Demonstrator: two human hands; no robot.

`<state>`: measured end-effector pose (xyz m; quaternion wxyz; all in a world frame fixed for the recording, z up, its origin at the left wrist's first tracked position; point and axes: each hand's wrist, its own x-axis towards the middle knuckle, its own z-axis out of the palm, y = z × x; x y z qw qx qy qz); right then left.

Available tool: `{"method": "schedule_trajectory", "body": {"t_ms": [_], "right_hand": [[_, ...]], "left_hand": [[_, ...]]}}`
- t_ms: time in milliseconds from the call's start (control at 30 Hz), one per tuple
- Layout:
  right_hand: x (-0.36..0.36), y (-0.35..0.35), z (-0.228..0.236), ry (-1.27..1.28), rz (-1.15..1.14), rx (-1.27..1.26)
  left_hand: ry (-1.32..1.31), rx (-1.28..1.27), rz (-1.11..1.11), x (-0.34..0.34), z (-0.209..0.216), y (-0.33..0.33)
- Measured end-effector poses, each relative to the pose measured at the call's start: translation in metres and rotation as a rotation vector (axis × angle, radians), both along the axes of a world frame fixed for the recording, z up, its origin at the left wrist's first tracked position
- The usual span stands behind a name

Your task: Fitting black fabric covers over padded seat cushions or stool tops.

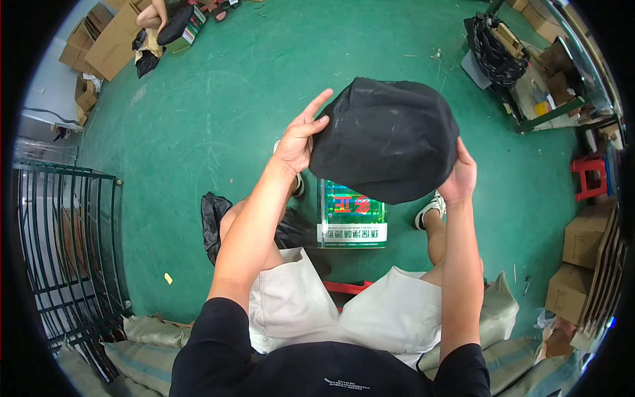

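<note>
Both my hands hold up a broad, rounded black cloth-covered pad (387, 135), its surface slightly creased and dusty. My left hand (301, 140) grips its left edge, with the thumb laid against the cloth and the index finger stretched past it. On the opposite edge, my right hand (459, 175) clasps the pad from the side; most of its fingers are hidden behind it. Below the pad, between my legs, stands a shiny green square tin (350, 221) with a white band. The pad covers the tin's far part.
A black plastic bag (215, 221) lies beside my left leg. Woven sacks (149, 360) line the near edge. A metal rack (73, 245) stands left; a red stool (589, 178) and cartons (570, 291) stand right. At the far left, another person's hand (162, 25) is near a second tin.
</note>
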<state>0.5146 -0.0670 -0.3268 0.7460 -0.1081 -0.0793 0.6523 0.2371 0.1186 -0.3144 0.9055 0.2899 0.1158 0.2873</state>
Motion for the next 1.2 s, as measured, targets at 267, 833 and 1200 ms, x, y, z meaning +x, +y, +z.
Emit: {"method": "schedule_trajectory", "body": {"t_ms": [267, 833, 1200], "right_hand": [[-0.039, 0.029, -0.029, -0.331, 0.034, -0.43], [0.004, 0.104, -0.247, -0.703, 0.059, -1.236], [-0.026, 0.023, -0.259, -0.215, -0.022, -0.973]], "left_hand": [[-0.06, -0.215, -0.044, -0.037, -0.053, 0.013], [0.873, -0.397, 0.055, -0.033, -0.305, 0.08], [0.873, -0.306, 0.453, -0.024, -0.255, 0.017]]}}
